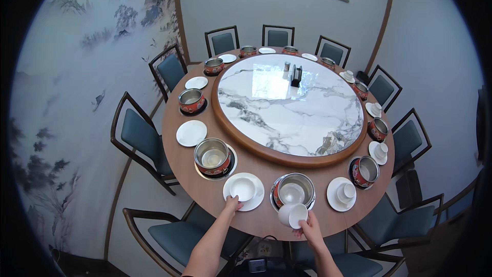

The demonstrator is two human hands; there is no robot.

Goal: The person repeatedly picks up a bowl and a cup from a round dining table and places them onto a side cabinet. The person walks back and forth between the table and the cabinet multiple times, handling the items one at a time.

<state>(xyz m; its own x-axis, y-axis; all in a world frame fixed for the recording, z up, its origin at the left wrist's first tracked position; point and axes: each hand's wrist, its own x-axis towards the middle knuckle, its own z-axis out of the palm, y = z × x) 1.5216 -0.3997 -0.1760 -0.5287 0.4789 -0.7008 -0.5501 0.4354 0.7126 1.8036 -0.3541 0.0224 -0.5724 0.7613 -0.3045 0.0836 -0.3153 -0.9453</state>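
Note:
My left hand touches the near rim of a white bowl, which sits on a white plate at the table's near edge. In my right hand are white bowls or cups, tilted and held in front of a red patterned pot with a metal inside. Right of that pot, another white plate carries stacked white bowls or cups. To the left stands a second red patterned pot, set in a round recess. How many pieces my right hand holds is hard to tell.
A marble turntable with a wooden rim fills the middle of the round wooden table, bearing a black holder. Several pots and plates ring it. Blue-green chairs surround the table, including one at lower left and one at right.

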